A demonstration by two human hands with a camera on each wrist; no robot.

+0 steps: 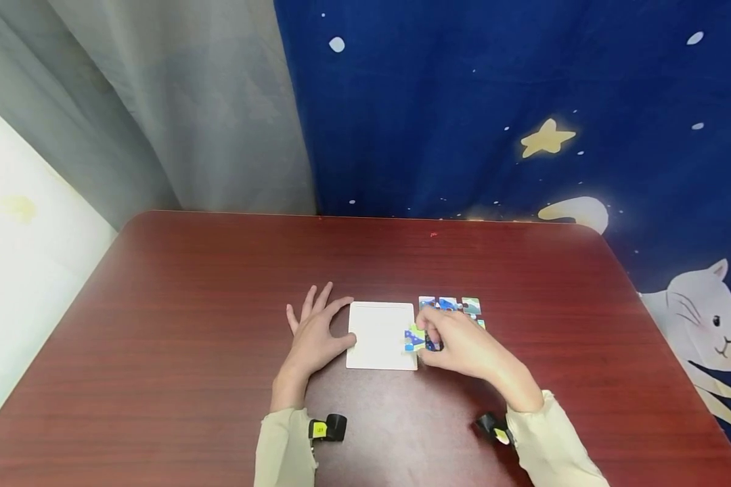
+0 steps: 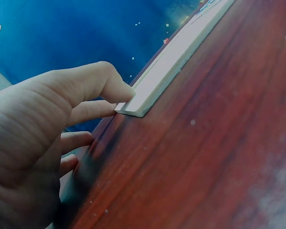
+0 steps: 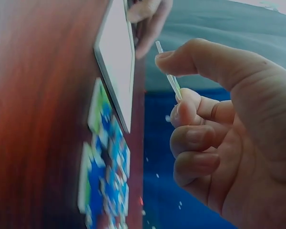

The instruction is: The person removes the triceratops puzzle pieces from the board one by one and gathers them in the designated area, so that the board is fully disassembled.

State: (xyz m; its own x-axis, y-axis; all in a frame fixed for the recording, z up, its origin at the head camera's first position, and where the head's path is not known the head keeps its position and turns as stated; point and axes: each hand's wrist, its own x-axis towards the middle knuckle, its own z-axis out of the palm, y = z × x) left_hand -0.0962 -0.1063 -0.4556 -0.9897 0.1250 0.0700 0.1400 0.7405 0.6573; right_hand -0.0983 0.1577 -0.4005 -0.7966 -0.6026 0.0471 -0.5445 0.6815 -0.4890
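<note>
A white rectangular board lies on the table before me. My left hand rests at its left side, fingers spread, with the thumb on the left edge and the index fingertip at the far left corner. Over the board's right edge, my right hand pinches a green-and-blue jigsaw puzzle piece between thumb and index finger. In the right wrist view that puzzle piece shows edge-on, raised above the table. More puzzle pieces lie right of the board, partly hidden under the right hand.
The reddish-brown table extends around the board on all sides. A tiny red bit lies near its far edge. Behind hang a grey curtain and a blue curtain with stars. Each wrist wears a black camera strap.
</note>
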